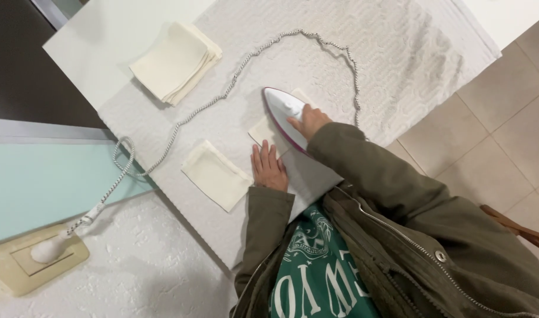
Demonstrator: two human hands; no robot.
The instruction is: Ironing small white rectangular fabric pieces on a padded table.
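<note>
Head view, looking down at a white textured pad [363,65] spread on a table.

Hands: two, both the person's own, in olive-green jacket sleeves.
- Right hand [307,121]: fingers wrapped closed around the handle of the iron [284,112]. One iron, white body with a purple edge, lying soleplate down on a cream cloth square [263,131].
- Left hand [268,168]: flat on the pad, fingers stretched out and together, gripping nothing. The fingertips touch the near edge of the cloth square under the iron (whether they press it down, cannot tell).

Cloth count:
- 1 square under the iron, mostly covered; only its left part and a far corner show.
- 1 folded square [215,175] lying alone on the pad, just beside the left hand, on its left.
- 1 stack of folded squares [175,62] at the far left, partly on the pad and partly on the bare tabletop [104,41], well apart from both hands (several layers show at the edge; exact number cannot be read).

Cord: one, braided black and white [234,79]. It loops from the iron's far side around across the pad, then runs off the pad's left edge to a white plug [48,248] seated in a beige wall socket [28,262].

Surroundings: tiled floor [499,129] at the right; part of a wooden chair [519,229] shows past the right sleeve.
</note>
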